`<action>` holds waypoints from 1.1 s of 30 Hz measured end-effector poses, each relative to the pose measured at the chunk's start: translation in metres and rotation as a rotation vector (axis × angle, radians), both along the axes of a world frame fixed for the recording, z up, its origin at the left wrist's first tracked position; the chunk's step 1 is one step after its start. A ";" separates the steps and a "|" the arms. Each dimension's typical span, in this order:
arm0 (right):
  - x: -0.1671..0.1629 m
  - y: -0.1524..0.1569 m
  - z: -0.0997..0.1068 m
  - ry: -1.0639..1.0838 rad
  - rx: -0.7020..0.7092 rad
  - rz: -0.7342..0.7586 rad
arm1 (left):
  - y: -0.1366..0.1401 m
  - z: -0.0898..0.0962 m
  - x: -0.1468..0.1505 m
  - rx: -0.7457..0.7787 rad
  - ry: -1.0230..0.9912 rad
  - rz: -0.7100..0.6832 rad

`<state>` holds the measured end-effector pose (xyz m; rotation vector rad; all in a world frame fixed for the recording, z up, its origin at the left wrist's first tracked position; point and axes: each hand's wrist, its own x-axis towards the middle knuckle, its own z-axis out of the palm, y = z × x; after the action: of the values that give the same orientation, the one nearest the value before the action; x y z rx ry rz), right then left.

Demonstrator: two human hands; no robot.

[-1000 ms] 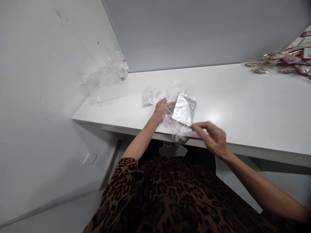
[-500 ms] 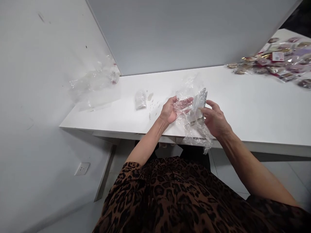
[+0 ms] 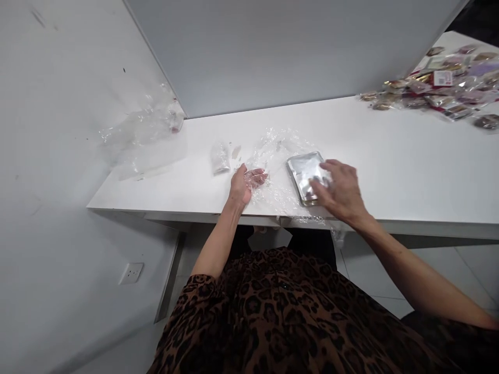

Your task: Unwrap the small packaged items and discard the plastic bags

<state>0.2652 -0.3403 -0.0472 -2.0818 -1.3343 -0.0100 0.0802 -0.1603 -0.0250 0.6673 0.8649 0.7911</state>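
A stack of flat silver foil packets (image 3: 306,174) lies on the white table, over part of a crumpled sheet of clear plastic wrap (image 3: 278,200). My right hand (image 3: 339,189) is over the stack's right side, slightly blurred, with thumb and fingers apart and the tips at the foil. To the left, my left hand (image 3: 245,184) is turned palm up with the wrap caught across its loosely bent fingers. Just beyond that hand, a small clear bag with whitish contents (image 3: 220,157) lies beside thin scraps (image 3: 236,151).
More crumpled clear plastic (image 3: 146,137) rests at the table's left end against the wall. Many small wrapped packages (image 3: 440,93) are heaped at the far right. A grey panel (image 3: 292,52) borders the back of the white table (image 3: 409,176).
The silver packets were tilted up inside the wrap and now lie flatter, with their foil face showing. My left hand has moved left with the wrap, away from the stack.
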 end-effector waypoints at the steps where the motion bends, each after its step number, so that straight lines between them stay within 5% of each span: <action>1: -0.010 0.006 0.000 -0.055 -0.067 0.046 | -0.001 -0.002 0.001 0.006 -0.006 0.008; 6: -0.031 0.022 -0.003 -0.211 -0.270 0.100 | -0.002 -0.013 0.001 0.075 -0.080 0.053; 17: 0.022 -0.018 0.031 0.041 -0.350 -0.014 | -0.005 -0.022 -0.003 0.183 -0.092 0.079; 23: 0.057 -0.033 0.037 0.207 -0.176 -0.229 | -0.005 -0.020 -0.003 0.169 -0.088 0.110; 29: 0.099 -0.016 0.013 0.911 0.313 -0.339 | -0.003 -0.014 -0.004 0.121 -0.083 0.157; 33: 0.116 0.002 0.012 0.726 0.196 -0.341 | -0.003 -0.014 -0.009 0.149 -0.088 0.190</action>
<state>0.3809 -0.3384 -0.0351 -1.8487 -0.5169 0.4110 0.0713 -0.1635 -0.0391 0.6823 0.8017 1.0568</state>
